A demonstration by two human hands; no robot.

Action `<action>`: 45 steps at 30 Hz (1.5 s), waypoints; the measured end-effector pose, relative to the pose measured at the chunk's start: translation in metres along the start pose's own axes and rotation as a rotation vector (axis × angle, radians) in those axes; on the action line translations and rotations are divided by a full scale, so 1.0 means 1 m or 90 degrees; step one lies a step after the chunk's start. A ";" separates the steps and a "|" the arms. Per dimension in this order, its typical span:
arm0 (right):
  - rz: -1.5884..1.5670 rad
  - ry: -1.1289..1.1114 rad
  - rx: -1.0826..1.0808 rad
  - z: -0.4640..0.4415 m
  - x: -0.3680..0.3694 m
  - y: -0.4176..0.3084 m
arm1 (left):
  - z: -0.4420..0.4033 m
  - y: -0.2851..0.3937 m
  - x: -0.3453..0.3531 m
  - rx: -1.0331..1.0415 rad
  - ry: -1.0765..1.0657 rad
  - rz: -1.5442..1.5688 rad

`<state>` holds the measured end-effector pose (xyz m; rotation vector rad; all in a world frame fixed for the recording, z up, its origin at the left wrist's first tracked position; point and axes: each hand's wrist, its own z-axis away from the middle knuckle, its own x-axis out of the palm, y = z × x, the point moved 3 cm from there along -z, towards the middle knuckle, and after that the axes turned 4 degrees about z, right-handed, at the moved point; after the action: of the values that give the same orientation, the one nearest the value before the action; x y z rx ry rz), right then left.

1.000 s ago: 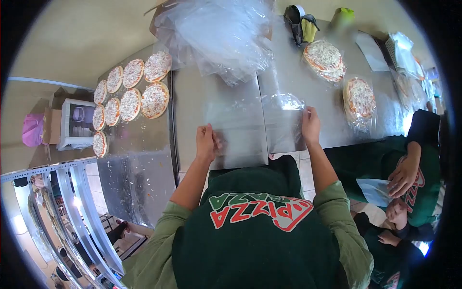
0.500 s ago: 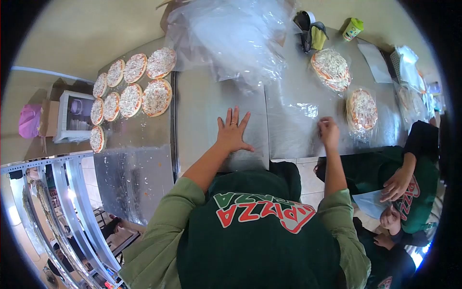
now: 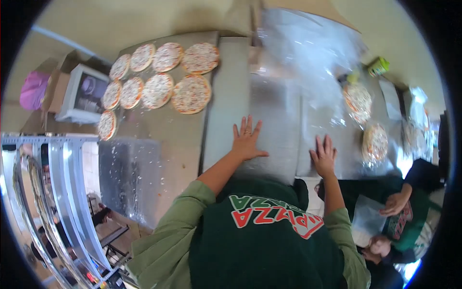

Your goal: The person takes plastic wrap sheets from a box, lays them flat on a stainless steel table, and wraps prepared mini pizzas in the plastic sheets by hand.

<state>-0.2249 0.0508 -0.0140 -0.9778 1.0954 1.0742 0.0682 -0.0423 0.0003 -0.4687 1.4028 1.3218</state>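
My left hand [image 3: 247, 143] lies flat with its fingers spread on the steel table [image 3: 274, 123], a ring on one finger. To its right my right hand [image 3: 324, 157] rests on the tabletop, fingers stretched forward, nothing in it. Beyond the hands is a heap of clear plastic bags [image 3: 308, 53], blurred. A pizza with shredded topping [image 3: 358, 102] is at the right, partly covered by shiny plastic. Nearer to my right hand, a pizza in clear wrap [image 3: 375, 143] lies beside the table's right part.
Several unwrapped pizzas [image 3: 156, 90] stand in rows on the left table. A metal rack [image 3: 67, 192] is at the lower left. At the right, a co-worker's hands [image 3: 397, 202] hold a pale sheet [image 3: 369, 215]. A green cup [image 3: 378, 66] stands at the back.
My right hand has uncurled and now lies with fingers extended. My left hand stays flat and spread. The view has turned, so the tables and pizzas appear further right.
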 end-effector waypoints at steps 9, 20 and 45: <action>0.001 0.138 0.006 0.001 -0.010 -0.006 | 0.024 -0.192 -0.102 -0.531 0.585 1.207; -0.023 0.075 0.107 0.017 -0.009 -0.004 | -0.031 -0.189 -0.107 -0.045 0.325 1.550; -0.020 0.204 0.147 0.032 -0.013 0.033 | -0.038 0.053 0.066 -0.280 -0.241 1.176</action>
<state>-0.2526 0.0860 0.0017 -0.9976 1.4250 0.7596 -0.0138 -0.0347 -0.0420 1.1211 0.9825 2.9237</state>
